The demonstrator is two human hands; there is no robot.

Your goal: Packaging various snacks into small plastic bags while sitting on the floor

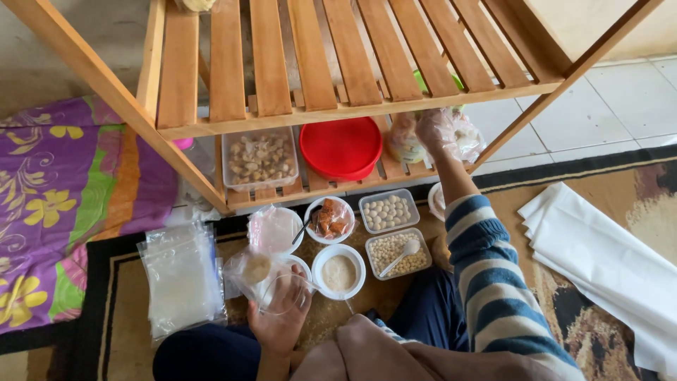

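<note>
Reaching under the wooden shelf [338,109], the right hand [435,130] closes its grip on a clear bag [467,137] beside the red lid [341,148]. The left hand [281,314] grips a clear cup [285,293] above the rug [120,310], near the bowl of powder [339,272].

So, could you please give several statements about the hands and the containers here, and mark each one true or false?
1. The left hand holds a clear plastic bag. True.
2. The right hand rests on the white sheets. False: it reaches to bagged items on the wooden shelf.
3. The round lid on the shelf is blue. False: red.
4. A spoon lies in a rectangular tub of pale seeds. True.
</note>
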